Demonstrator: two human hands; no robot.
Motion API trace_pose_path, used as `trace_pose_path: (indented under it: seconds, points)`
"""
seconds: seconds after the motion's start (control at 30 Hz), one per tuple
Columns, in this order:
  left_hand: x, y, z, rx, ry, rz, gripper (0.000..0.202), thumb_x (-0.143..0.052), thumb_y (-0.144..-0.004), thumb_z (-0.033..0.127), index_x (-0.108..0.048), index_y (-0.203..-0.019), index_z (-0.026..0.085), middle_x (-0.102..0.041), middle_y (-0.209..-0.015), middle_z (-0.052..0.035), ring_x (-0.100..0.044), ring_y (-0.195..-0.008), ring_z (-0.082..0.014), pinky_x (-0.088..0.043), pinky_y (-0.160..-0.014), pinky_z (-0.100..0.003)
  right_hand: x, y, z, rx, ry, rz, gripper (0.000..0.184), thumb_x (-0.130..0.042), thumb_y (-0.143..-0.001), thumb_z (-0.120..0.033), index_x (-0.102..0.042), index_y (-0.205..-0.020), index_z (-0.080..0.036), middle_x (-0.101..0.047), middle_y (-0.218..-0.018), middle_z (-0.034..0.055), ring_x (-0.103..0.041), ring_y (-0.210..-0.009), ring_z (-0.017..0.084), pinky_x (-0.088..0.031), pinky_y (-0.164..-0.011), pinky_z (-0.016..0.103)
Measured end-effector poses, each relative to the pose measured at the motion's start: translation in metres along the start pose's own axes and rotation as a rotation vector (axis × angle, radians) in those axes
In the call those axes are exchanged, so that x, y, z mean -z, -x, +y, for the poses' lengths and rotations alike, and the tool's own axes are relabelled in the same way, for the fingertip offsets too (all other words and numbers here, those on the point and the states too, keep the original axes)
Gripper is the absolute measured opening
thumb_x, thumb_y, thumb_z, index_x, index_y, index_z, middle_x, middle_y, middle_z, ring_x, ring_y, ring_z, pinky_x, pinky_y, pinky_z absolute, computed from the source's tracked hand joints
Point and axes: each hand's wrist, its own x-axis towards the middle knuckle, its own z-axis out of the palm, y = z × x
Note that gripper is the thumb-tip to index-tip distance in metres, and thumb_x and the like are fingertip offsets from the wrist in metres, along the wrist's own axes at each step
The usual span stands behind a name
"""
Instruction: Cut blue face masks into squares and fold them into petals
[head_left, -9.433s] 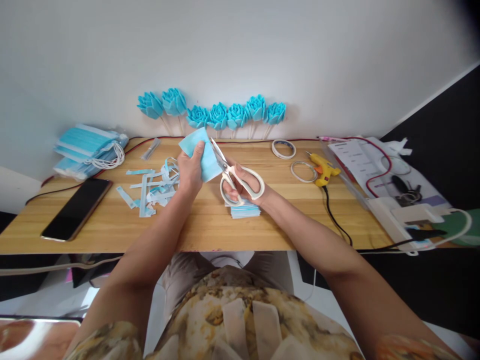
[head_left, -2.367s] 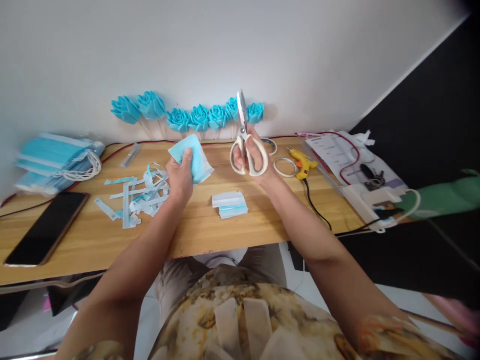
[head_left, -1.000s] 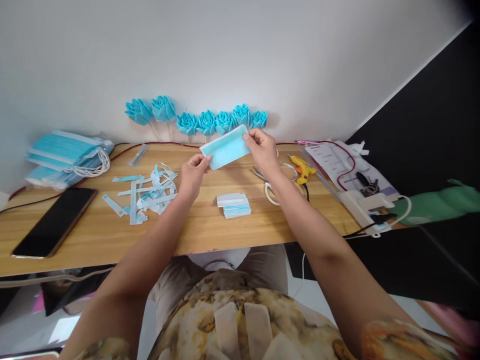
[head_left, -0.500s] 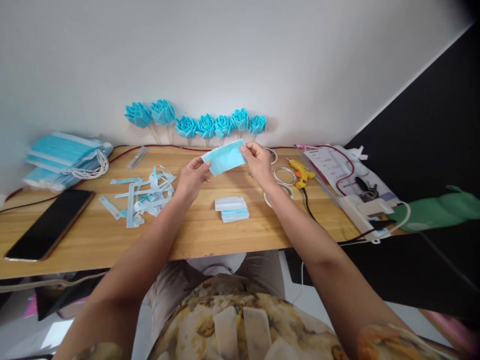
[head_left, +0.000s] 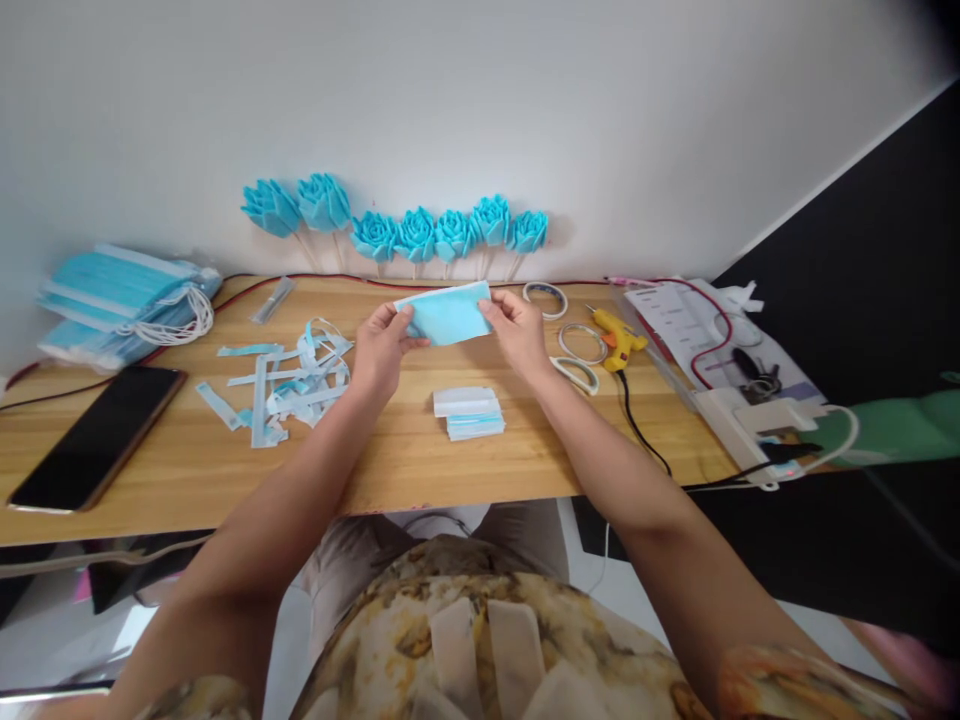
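A light blue rectangle of face mask fabric [head_left: 448,314] is stretched between my two hands above the table. My left hand [head_left: 384,342] pinches its left end between thumb and fingers. The right end is pinched by my right hand [head_left: 517,325]. Below the fabric, a small stack of cut mask pieces [head_left: 472,415] lies on the wood, white on top with blue edges showing. To the left of my left hand is a loose heap of cut mask strips [head_left: 296,385].
Blue fabric flowers [head_left: 416,235] on sticks lean on the wall. Face masks [head_left: 120,295] and a phone [head_left: 97,440] lie left. On the right are tape rolls [head_left: 546,300], scissors [head_left: 576,375], a yellow glue gun [head_left: 619,340], papers [head_left: 690,325] and a power strip [head_left: 739,435].
My left hand has shifted its grip on the fabric's left end, and the fabric is now held more level. The whole view has shifted slightly.
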Motion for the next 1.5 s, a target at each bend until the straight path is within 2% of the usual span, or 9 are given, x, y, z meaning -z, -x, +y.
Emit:
trace_pose_path:
  seconds: [0.17,0.33,0.4,0.53,0.73,1.03,1.3,1.5]
  points:
    - [-0.002,0.003,0.001,-0.019,-0.046,0.007,0.041,-0.089,-0.067,0.047,-0.065,-0.082,0.016,-0.065,-0.077,0.001,-0.061,-0.065,-0.0104,-0.058,-0.056,-0.023,0.0,0.002,0.003,-0.011,0.022,0.016,0.038,-0.065,-0.081,-0.057,-0.067,-0.085,-0.019,-0.061,-0.076,-0.0017,-0.052,-0.072,0.013,-0.043,-0.068,0.026]
    - [-0.005,0.007,0.004,-0.057,-0.091,-0.047,0.043,-0.089,-0.067,0.05,-0.065,-0.08,0.017,-0.067,-0.078,-0.0006,-0.063,-0.066,-0.0122,-0.06,-0.056,-0.025,-0.004,0.005,0.003,-0.037,-0.054,-0.015,0.043,-0.066,-0.081,-0.063,-0.062,-0.085,-0.021,-0.059,-0.077,-0.0019,-0.052,-0.074,0.013,-0.042,-0.068,0.026]
    - [-0.006,0.008,0.005,-0.07,-0.089,-0.066,0.045,-0.09,-0.064,0.051,-0.065,-0.078,0.017,-0.067,-0.077,-0.0005,-0.062,-0.066,-0.0119,-0.059,-0.055,-0.023,-0.003,0.005,0.004,-0.027,-0.038,-0.02,0.044,-0.066,-0.082,-0.064,-0.057,-0.078,-0.021,-0.051,-0.072,-0.0036,-0.045,-0.069,0.012,-0.037,-0.063,0.025]
    - [-0.007,0.008,0.005,-0.075,-0.082,-0.069,0.044,-0.09,-0.065,0.052,-0.067,-0.08,0.017,-0.067,-0.078,-0.0002,-0.061,-0.068,-0.0118,-0.06,-0.057,-0.024,-0.001,0.008,0.002,0.029,0.089,0.041,0.054,-0.063,-0.086,-0.064,-0.037,-0.063,-0.022,-0.029,-0.064,-0.0051,-0.029,-0.063,0.01,-0.024,-0.058,0.026]
    - [-0.003,0.005,0.003,-0.069,-0.074,-0.038,0.037,-0.088,-0.07,0.043,-0.065,-0.078,0.015,-0.065,-0.076,0.0002,-0.061,-0.067,-0.0114,-0.06,-0.058,-0.024,-0.004,0.013,-0.005,0.123,0.23,0.095,0.059,-0.051,-0.093,-0.068,-0.028,-0.062,-0.023,-0.023,-0.063,-0.0044,-0.026,-0.062,0.011,-0.024,-0.059,0.029]
    - [-0.005,0.002,0.011,-0.066,-0.098,0.024,0.031,-0.086,-0.073,0.029,-0.059,-0.067,0.016,-0.056,-0.062,0.0049,-0.053,-0.055,-0.0068,-0.053,-0.049,-0.017,-0.003,0.01,-0.002,0.275,0.291,0.12,0.062,-0.044,-0.094,-0.075,-0.028,-0.062,-0.024,-0.024,-0.06,-0.006,-0.025,-0.059,0.01,-0.023,-0.058,0.029]
    - [-0.004,0.0,0.011,-0.041,-0.105,0.01,0.029,-0.086,-0.073,0.029,-0.06,-0.069,0.015,-0.059,-0.064,0.0043,-0.056,-0.057,-0.0066,-0.052,-0.049,-0.015,-0.004,0.01,0.004,0.216,0.251,0.073,0.062,-0.048,-0.092,-0.074,-0.032,-0.061,-0.023,-0.024,-0.062,-0.0056,-0.027,-0.059,0.01,-0.023,-0.058,0.028]
    - [-0.002,0.0,0.012,0.007,-0.143,0.073,0.032,-0.088,-0.069,0.031,-0.06,-0.069,0.015,-0.057,-0.062,0.0054,-0.052,-0.05,-0.0067,-0.053,-0.042,-0.019,-0.002,0.009,0.01,0.128,0.186,-0.001,0.048,-0.06,-0.09,-0.061,-0.052,-0.067,-0.02,-0.035,-0.063,-0.0053,-0.033,-0.06,0.01,-0.028,-0.057,0.026]
